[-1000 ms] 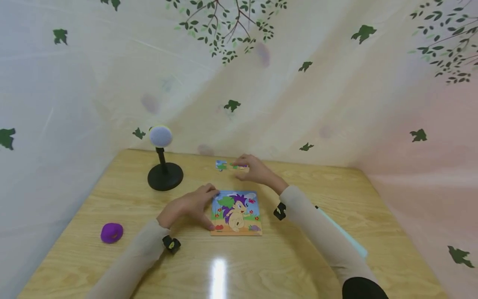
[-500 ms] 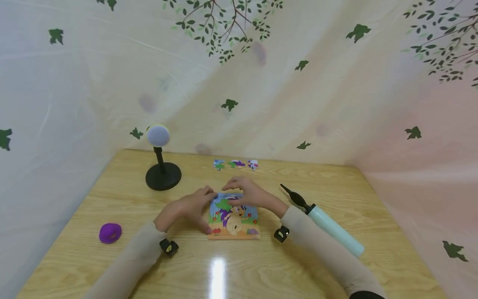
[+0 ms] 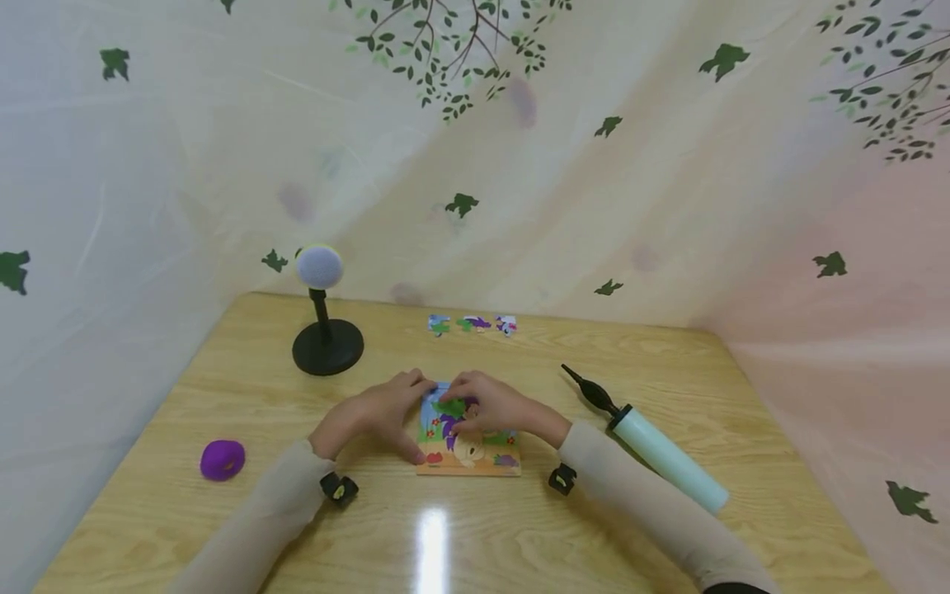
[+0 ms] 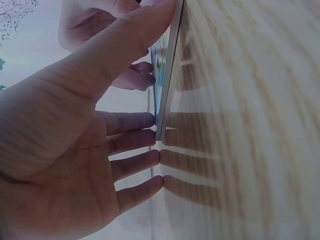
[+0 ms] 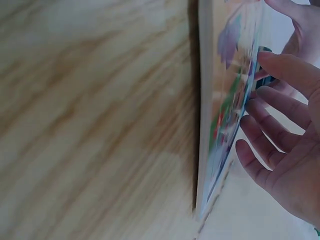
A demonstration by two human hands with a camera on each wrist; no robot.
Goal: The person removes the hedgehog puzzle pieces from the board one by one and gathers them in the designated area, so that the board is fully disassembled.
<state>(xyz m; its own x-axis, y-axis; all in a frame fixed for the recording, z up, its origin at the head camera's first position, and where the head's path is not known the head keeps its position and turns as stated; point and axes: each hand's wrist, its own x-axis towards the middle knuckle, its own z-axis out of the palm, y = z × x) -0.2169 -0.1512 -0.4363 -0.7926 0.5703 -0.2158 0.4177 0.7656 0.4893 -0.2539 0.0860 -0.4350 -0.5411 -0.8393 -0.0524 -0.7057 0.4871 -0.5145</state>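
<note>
A picture puzzle (image 3: 467,452) of a purple-haired hedgehog lies flat in its thin board, mid-table. At its left side my left hand (image 3: 380,412) steadies it, with the thumb by the near corner and the fingertips by the far one. The left wrist view shows these fingers (image 4: 135,165) nearly straight, tips down at the board's edge. My right hand (image 3: 496,404) is over the upper part of the picture and hides some of it. In the right wrist view its fingers (image 5: 272,132) are spread and gently bent, tips close to the puzzle's surface.
Three loose puzzle pieces (image 3: 475,323) lie in a row near the table's back edge. A black stand with a round white head (image 3: 321,268) is at the back left, a purple lump (image 3: 223,459) at the left. A light blue hand pump (image 3: 671,458) lies beside the right forearm.
My right hand has come back from the loose pieces at the rear to the puzzle, uncovering a third piece in the row. My left hand has stayed at the board's left side.
</note>
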